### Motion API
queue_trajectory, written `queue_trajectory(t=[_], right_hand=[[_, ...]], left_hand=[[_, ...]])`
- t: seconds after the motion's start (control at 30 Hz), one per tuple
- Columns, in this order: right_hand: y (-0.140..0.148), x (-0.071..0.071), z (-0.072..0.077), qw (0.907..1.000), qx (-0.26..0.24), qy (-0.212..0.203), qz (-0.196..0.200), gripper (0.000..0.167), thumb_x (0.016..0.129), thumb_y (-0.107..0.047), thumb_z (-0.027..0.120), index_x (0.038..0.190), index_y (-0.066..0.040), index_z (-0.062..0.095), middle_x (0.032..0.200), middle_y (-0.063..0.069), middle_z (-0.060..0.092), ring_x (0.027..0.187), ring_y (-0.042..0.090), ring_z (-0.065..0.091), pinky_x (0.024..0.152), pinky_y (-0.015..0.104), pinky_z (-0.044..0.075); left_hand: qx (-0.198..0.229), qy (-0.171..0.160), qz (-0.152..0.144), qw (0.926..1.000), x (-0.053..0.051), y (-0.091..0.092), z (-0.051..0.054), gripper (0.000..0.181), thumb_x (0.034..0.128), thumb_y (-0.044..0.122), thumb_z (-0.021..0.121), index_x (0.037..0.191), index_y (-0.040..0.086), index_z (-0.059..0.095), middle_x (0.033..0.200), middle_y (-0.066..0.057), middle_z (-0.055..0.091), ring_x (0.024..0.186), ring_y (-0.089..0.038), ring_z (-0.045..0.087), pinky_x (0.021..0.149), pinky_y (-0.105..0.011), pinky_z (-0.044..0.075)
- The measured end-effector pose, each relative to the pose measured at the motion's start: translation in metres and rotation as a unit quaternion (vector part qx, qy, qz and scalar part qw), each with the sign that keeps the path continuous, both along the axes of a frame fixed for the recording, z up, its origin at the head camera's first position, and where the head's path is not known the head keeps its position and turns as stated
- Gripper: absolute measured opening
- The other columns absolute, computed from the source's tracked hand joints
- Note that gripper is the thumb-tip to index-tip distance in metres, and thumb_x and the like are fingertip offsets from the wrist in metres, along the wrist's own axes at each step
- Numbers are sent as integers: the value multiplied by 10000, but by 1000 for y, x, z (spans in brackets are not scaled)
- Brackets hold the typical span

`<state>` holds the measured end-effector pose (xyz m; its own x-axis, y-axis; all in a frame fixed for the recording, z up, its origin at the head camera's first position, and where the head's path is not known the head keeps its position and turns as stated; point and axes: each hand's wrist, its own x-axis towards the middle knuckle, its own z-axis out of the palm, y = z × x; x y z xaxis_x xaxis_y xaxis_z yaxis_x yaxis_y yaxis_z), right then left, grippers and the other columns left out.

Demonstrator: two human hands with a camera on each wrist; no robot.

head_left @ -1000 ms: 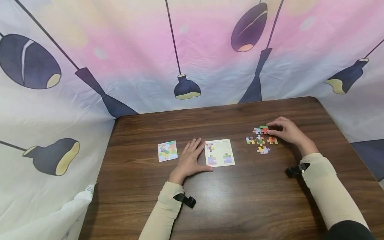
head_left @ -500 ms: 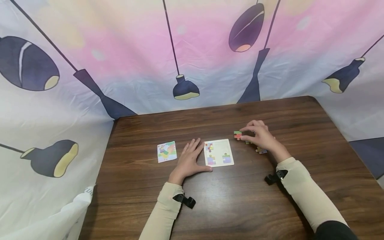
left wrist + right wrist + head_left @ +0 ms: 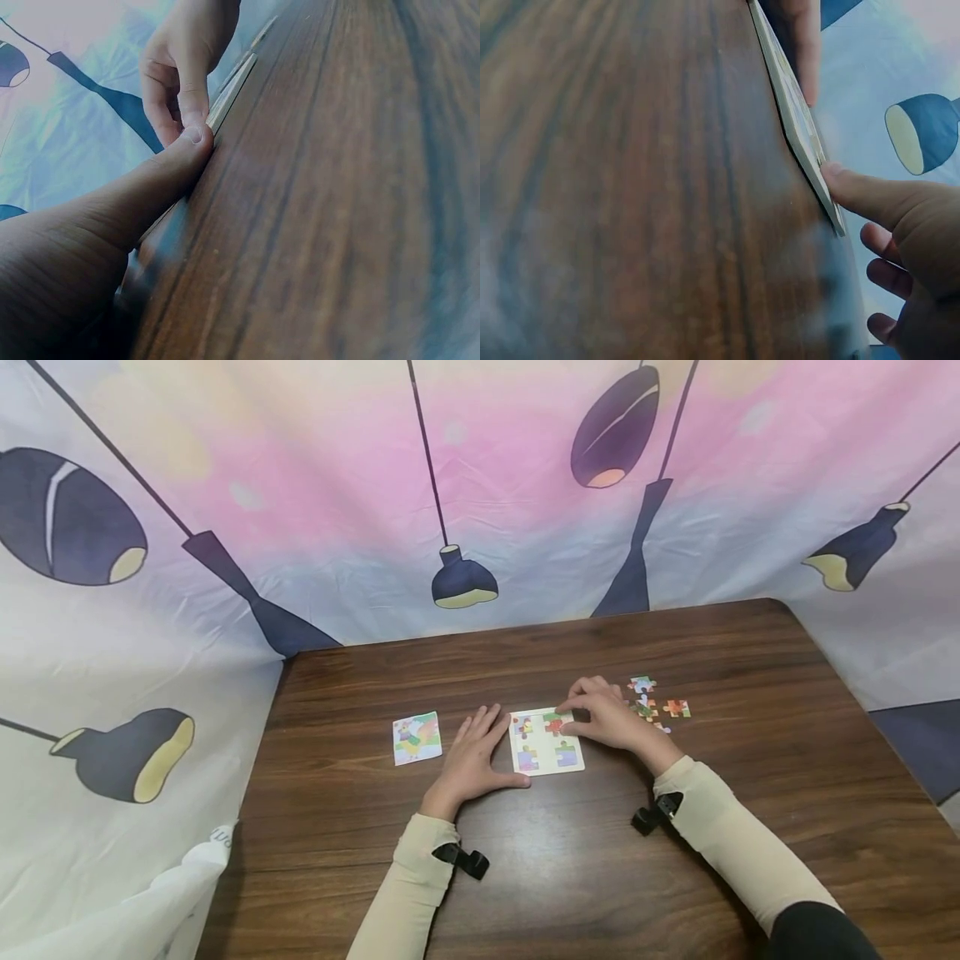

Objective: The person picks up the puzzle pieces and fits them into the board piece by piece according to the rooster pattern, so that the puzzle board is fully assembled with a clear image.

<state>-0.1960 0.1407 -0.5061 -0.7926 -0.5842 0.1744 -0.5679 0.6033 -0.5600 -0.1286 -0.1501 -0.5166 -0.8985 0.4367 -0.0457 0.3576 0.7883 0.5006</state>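
Red and green puzzle piece at the upper right corner of the cream board, pinched between thumb and forefinger of the right hand. Whether it is fully seated I cannot tell: fingers cover part of it, and both wrist views show the board nearly edge-on.

Progress, judged from the layout: three corners hold pieces, namely a red and yellow piece upper left, a purple piece lower left and a blue-violet piece lower right. The fourth corner is in hand. Bare cream shows between the corners and at the centre, so those spots seem left to fill.

Appearance: the pinched piece is small, flat and knobbed, green along the top, red below. The board is thin, square and pale-rimmed.

Left hand: fingers straight and spread by the board's left edge, thumb at its lower edge; no closed grip, apparently steadying.

Farther out: loose pieces lie beyond the right hand, one partly hidden by it, count uncertain. Picture card, printed in pastels, lies left of the left hand. All on a dark brown wooden table, with a lamp-patterned cloth behind.
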Motion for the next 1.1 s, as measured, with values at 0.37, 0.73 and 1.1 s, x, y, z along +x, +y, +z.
queue_trajectory(t=[0.37, 0.73, 1.1], right_hand=[[-12, 7, 8, 9994, 44, 192, 300, 237, 944, -224, 826, 1166, -143, 834, 1122, 54, 616, 1069, 278, 489, 851, 486, 330], [-4, 7, 4, 9999, 67, 59, 116, 222, 930, -226, 842, 1148, -181, 849, 1089, 29, 627, 1046, 249, 487, 843, 460, 315], [29, -1, -2, 9977, -612, 30, -276, 338, 882, -220, 886, 1202, -134, 821, 1099, 59, 626, 976, 244, 473, 834, 451, 324]], left_hand=[[10, 41, -10, 10000, -2, -2, -1, 1176, 804, 644, 849, 1686, 127, 269, 1761, -96, 156, 1635, -277, 53, 1328, -463, 29], [-25, 43, -4, 10000, -3, -1, -1, 1178, 800, 653, 847, 1684, 127, 274, 1761, -93, 156, 1635, -271, 53, 1328, -461, 31], [32, 52, -17, 10000, -1, -1, -1, 1179, 796, 642, 856, 1683, 123, 279, 1759, -102, 162, 1635, -279, 55, 1327, -465, 27]])
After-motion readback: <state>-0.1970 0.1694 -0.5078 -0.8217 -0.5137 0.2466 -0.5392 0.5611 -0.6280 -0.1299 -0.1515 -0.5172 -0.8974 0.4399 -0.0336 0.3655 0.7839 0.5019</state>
